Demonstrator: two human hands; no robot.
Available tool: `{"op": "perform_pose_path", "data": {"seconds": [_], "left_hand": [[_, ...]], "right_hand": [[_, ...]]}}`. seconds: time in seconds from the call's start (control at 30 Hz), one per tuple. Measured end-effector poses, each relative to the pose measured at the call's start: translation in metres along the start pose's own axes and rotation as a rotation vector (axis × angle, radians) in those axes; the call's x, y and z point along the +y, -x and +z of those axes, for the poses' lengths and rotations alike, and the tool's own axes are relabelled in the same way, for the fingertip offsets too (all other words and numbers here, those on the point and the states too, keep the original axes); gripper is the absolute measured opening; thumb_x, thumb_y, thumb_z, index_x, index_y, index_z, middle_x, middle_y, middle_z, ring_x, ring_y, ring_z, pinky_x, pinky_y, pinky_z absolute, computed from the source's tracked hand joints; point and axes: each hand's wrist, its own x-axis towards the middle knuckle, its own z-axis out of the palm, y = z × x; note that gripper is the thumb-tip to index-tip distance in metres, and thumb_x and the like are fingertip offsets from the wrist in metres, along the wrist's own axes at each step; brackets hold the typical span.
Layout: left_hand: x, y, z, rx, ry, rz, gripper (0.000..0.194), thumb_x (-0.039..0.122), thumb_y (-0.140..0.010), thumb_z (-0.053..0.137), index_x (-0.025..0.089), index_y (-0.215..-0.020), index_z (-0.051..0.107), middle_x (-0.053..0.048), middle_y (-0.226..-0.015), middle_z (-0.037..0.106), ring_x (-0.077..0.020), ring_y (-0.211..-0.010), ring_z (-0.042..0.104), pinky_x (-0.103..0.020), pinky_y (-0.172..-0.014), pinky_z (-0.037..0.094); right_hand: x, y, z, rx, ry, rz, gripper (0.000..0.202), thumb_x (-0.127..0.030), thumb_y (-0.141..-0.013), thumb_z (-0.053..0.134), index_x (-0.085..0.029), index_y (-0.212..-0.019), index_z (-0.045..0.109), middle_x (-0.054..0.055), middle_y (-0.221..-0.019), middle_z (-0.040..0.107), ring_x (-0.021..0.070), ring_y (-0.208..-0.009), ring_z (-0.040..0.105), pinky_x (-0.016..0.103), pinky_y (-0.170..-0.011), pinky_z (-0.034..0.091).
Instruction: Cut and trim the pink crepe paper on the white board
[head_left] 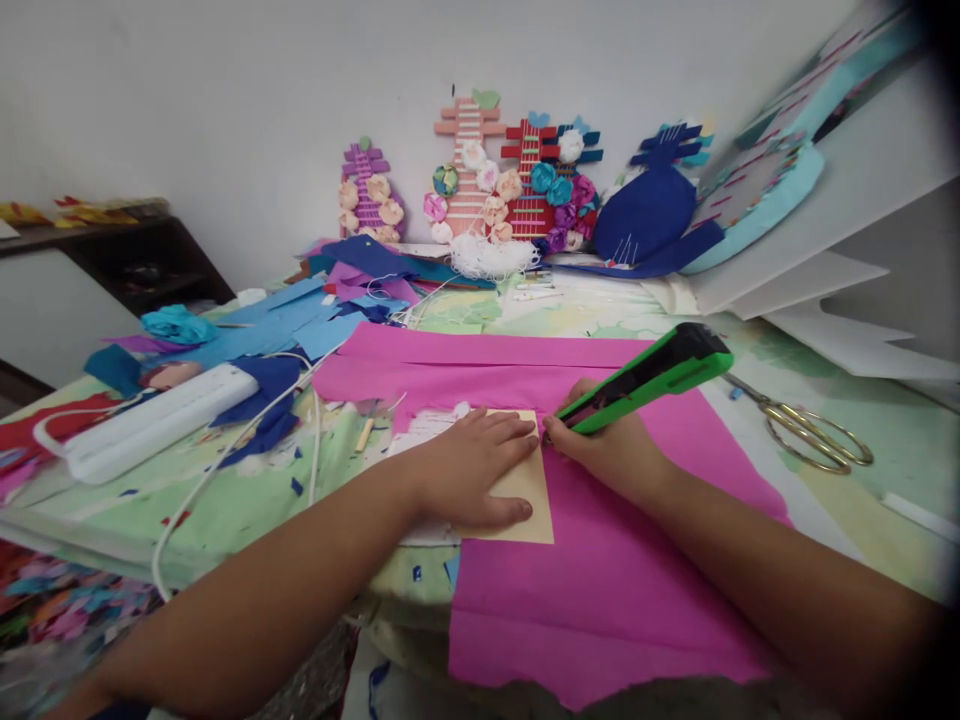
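Observation:
My left hand (480, 468) lies flat with its fingers spread on a cream-coloured card (534, 515). The card rests over the edge of a large sheet of magenta crepe paper (592, 590), which hangs past the table's front edge. My right hand (611, 450) grips a green and black utility knife (649, 380), held at a slant. Its lower end is at the upper right edge of the card, against the magenta paper; the blade tip is hidden by my fingers. White written-on paper (424, 430) shows beneath my left hand.
Gold-handled scissors (817, 435) lie at the right. A white power strip (161, 420) and its cable are at the left, near blue paper scraps (277, 325). Decorated paper instruments (469, 185) and white string (491, 257) stand along the wall. Folded white board (840, 240) rises at the right.

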Motion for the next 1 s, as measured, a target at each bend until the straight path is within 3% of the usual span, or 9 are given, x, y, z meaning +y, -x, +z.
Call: {"op": "perform_pose_path", "data": {"seconds": [0.47, 0.7, 0.87, 1.0], "left_hand": [[-0.001, 0.002, 0.001, -0.022, 0.018, -0.018, 0.069, 0.051, -0.079, 0.042, 0.014, -0.135, 0.026, -0.012, -0.141, 0.02, -0.0276, -0.128, 0.017, -0.047, -0.102, 0.013], [0.0, 0.0, 0.0, -0.026, 0.009, -0.007, 0.069, 0.05, -0.079, 0.041, 0.011, -0.134, 0.027, -0.014, -0.141, 0.021, -0.0293, -0.128, 0.017, -0.047, -0.102, 0.013], [0.002, 0.0, 0.001, -0.003, 0.006, -0.005, 0.069, 0.049, -0.078, 0.043, 0.007, -0.132, 0.031, -0.017, -0.139, 0.024, -0.0306, -0.127, 0.02, -0.047, -0.102, 0.015], [0.003, -0.001, 0.002, 0.029, 0.003, 0.001, 0.065, 0.047, -0.077, 0.044, 0.008, -0.128, 0.035, -0.017, -0.137, 0.029, -0.0311, -0.125, 0.024, -0.046, -0.102, 0.016]], "right_hand": [[0.003, 0.0, -0.001, -0.024, -0.008, 0.049, 0.017, -0.032, -0.069, 0.055, -0.021, -0.066, 0.043, -0.002, -0.056, 0.053, 0.0133, -0.053, 0.052, 0.026, -0.05, 0.041], [-0.004, -0.001, 0.004, -0.056, 0.072, 0.159, 0.018, -0.032, -0.068, 0.053, -0.02, -0.062, 0.041, -0.002, -0.053, 0.051, 0.0127, -0.05, 0.05, 0.026, -0.047, 0.039], [-0.006, -0.002, 0.004, -0.102, 0.068, 0.119, 0.016, -0.03, -0.067, 0.052, -0.02, -0.062, 0.041, -0.004, -0.051, 0.048, 0.0117, -0.049, 0.048, 0.024, -0.046, 0.037], [-0.004, -0.003, 0.004, -0.112, 0.072, -0.026, 0.017, -0.026, -0.065, 0.054, -0.021, -0.061, 0.038, -0.005, -0.052, 0.045, 0.01, -0.049, 0.045, 0.023, -0.046, 0.036]]}}
